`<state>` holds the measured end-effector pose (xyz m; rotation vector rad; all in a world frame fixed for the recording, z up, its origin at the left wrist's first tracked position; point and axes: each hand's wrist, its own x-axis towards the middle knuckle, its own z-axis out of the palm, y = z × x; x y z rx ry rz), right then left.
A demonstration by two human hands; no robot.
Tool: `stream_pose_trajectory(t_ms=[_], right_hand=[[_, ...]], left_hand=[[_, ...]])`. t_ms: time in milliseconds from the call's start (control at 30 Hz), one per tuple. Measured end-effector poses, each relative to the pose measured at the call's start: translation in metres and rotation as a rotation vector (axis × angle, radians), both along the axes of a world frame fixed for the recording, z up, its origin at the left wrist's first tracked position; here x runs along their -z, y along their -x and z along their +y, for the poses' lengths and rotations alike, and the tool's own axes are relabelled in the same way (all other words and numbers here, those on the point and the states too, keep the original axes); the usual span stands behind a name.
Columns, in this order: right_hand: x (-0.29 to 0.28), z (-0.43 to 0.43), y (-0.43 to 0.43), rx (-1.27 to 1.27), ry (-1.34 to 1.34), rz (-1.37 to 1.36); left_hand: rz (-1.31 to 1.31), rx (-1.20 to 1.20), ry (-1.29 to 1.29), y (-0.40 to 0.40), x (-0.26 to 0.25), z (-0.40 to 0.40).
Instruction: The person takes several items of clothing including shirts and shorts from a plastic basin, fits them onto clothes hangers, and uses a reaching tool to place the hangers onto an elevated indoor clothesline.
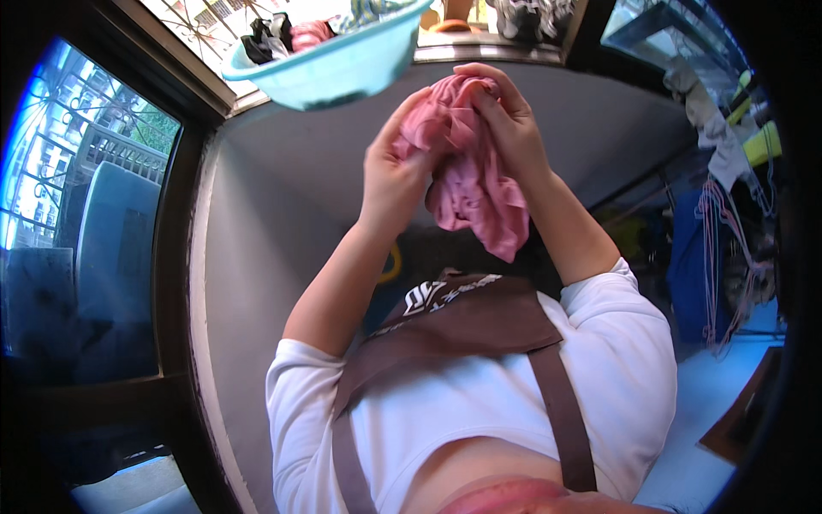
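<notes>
A crumpled pink cloth garment (478,186) is bunched up between my two hands, in front of a grey wall. My left hand (401,157) grips its left side, with the fingers partly hidden behind the folds. On the upper right, my right hand (507,119) pinches the fabric between thumb and fingers. The lower part of the garment hangs loose below both hands. What kind of garment it is cannot be made out.
A light-blue plastic basin (340,67) holding clothes rests on the window ledge (488,53), beyond my hands. On the right hang pink wire hangers (709,257), a pale cloth (719,138) and a dark-blue cloth (690,270). A dark-framed window (170,257) stands at the left.
</notes>
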<state>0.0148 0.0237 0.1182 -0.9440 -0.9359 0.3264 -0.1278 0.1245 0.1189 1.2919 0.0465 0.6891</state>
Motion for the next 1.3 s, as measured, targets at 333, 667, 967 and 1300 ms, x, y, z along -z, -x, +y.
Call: stream_pose_trajectory(t_ms=[333, 667, 967, 1300], right_hand=[[0.056, -0.094, 0.067, -0.06, 0.352, -0.076], [0.111, -0.184, 0.083, 0.392, 0.625, 0.355], [0.131, -0.229, 0.087, 0.81, 0.453, -0.239], [0.079, -0.258, 0.06, -0.628, -0.23, 0.62]], left_hand=[[0.058, -0.298, 0.262, 0.101, 0.019, 0.024], [-0.137, -0.218, 0.82, 0.18, 0.034, 0.061], [-0.031, -0.426, 0.583, 0.197, 0.019, 0.025], [0.602, -0.189, -0.24, 0.133, 0.079, -0.125]])
